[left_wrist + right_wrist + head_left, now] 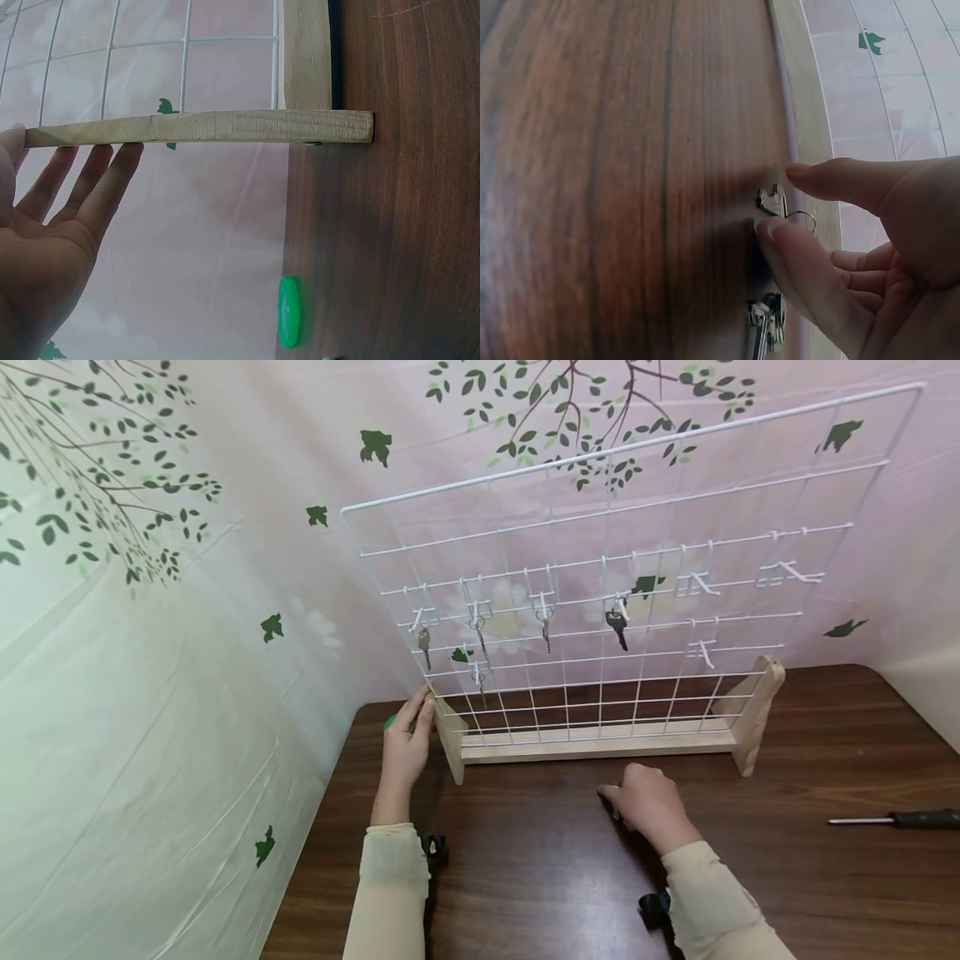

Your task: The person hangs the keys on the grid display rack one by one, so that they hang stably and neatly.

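In the head view my left hand (408, 739) grips the left wooden upright (450, 731) of a white wire grid rack (585, 693). The left wrist view shows the fingertips against one face of that upright (255, 126), with the thumb at its upper end. My right hand (651, 802) is low over the table in front of the rack. Its thumb and index finger pinch a small metal key (774, 201) with a ring, close to the tabletop. More keys (765, 322) lie below that hand. Several keys, such as the dark one (617, 628), hang from white hooks on the grid.
A screwdriver (918, 819) lies on the brown wooden table (525, 868) at the right. Some hooks, such as the far right one (791, 572), hold no key. A green round object (289, 311) is beside the left upright. Patterned cloth (247, 568) hangs behind.
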The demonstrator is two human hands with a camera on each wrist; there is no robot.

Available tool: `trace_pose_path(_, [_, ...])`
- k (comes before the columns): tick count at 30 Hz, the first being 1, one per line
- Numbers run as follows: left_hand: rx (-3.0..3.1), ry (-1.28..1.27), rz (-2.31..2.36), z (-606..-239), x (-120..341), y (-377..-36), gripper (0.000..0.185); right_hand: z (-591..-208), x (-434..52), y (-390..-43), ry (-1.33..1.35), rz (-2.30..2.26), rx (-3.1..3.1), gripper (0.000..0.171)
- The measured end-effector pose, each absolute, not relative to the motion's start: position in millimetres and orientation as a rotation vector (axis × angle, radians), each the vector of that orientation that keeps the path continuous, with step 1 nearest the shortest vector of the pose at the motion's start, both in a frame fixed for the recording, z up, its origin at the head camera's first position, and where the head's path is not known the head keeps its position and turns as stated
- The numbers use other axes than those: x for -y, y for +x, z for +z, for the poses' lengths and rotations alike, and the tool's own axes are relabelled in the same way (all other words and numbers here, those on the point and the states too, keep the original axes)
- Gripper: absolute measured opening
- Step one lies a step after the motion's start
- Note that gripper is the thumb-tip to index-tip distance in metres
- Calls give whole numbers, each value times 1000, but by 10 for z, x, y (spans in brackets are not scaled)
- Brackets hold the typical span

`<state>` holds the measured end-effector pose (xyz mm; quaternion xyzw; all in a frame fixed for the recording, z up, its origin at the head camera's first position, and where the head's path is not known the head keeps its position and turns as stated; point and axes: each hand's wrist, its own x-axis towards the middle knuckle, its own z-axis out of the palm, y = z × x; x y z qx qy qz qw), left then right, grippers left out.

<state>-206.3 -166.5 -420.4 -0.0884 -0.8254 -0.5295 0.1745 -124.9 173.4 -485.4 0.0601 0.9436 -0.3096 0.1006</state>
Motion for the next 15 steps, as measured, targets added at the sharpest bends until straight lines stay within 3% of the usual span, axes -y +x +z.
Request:
trace_pose_path(8, [2350, -255, -1509, -4206, 1668, -2061, 41, -4848, -1725, -1264, 125, -867, -2805, 52])
trace_pose_path(15, [2347, -244, -1476, -4433, 1766, -2238, 41, -4825, -1740, -1275, 77, -871, -2789, 51])
